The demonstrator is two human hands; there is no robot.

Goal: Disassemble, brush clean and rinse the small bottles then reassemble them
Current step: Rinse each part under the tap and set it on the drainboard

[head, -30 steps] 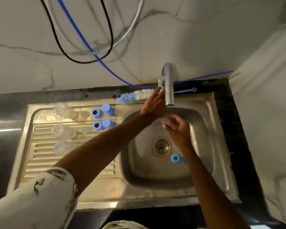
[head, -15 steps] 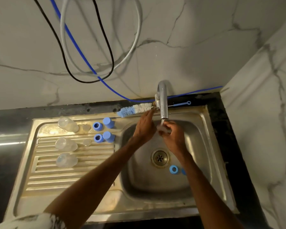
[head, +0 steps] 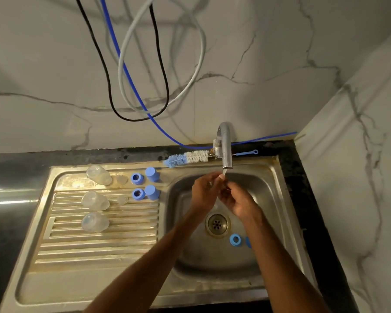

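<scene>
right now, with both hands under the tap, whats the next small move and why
Probably carry the small pale piece, pinched by the left hand and right hand under the steel tap, to the ribbed steel drainboard beside the nearest clear plastic bottle. That bottle alone has no small parts beside it; a blue plastic ring lies in the basin.

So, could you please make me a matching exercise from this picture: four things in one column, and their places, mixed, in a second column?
Things:
1. bottle brush
2. clear bottles
3. blue ring, apart from the other two
4. blue tube

Places:
a. in the basin, beside the drain
b. running down the wall
c. on the ribbed drainboard
d. along the sink back rim, by the tap

Pairs: 1-d, 2-c, 3-a, 4-b
</scene>
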